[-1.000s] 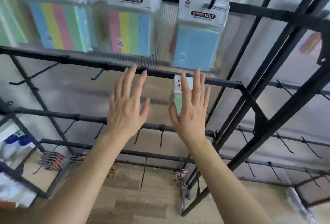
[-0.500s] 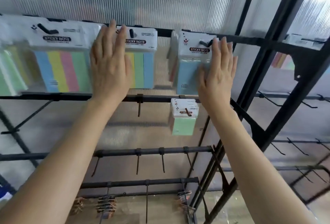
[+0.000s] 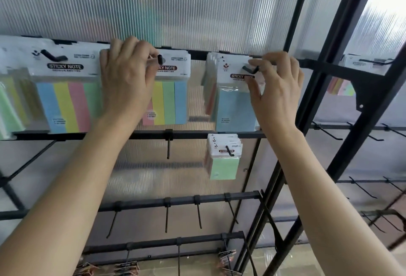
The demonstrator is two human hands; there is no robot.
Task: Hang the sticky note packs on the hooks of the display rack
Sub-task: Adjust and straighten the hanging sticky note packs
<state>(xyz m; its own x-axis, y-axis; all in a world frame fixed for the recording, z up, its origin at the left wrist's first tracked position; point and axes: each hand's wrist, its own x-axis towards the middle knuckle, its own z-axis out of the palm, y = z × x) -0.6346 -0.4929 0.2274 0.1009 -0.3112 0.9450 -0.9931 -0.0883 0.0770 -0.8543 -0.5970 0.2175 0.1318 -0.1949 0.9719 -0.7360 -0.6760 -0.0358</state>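
Presently, just below the top rail [image 3: 197, 54], the left hand [image 3: 127, 78] grips the striped pack [image 3: 169, 100] and the right hand [image 3: 276, 86] pinches the blue pack [image 3: 232, 108] by their headers, apparently to seat each fully on its hook [image 3: 250, 69].

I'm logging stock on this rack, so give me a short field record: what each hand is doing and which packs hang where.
left hand: grips the header of the middle striped pack, on the top rail
right hand: pinches the header of the blue pack, same rail
left striped pack: hangs on the top rail, untouched
small green pack: hangs on the second rail, below the blue pack
empty hooks: several on the second and lower rails
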